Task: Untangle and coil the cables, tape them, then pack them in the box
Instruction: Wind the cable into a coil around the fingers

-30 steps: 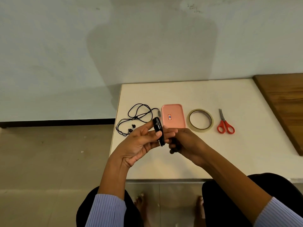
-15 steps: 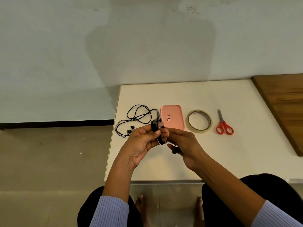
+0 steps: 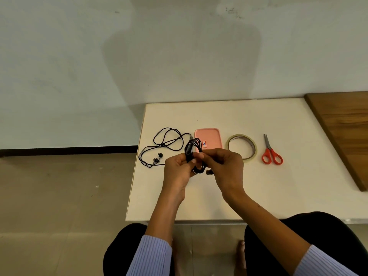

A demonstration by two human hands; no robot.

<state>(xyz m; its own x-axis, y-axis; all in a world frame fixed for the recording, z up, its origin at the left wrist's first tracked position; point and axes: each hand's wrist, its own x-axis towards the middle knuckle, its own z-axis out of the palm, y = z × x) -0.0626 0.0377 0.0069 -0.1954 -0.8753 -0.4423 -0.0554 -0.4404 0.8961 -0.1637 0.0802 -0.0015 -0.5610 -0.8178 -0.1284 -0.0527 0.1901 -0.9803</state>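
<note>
A pale wall (image 3: 79, 66) and tan floor (image 3: 59, 196) are framing a white table (image 3: 278, 192) at frame centre, a wooden board (image 3: 342, 128) lying at right. Mid-frame, the left hand (image 3: 177, 170) and right hand (image 3: 225, 166) are both pinching a coiled black cable (image 3: 194, 154) above the table. Behind are lying loose earphones (image 3: 165, 146), a pink box (image 3: 209, 139) with an unreadable label, a tape roll (image 3: 242, 146) and red scissors (image 3: 271, 154).
</note>
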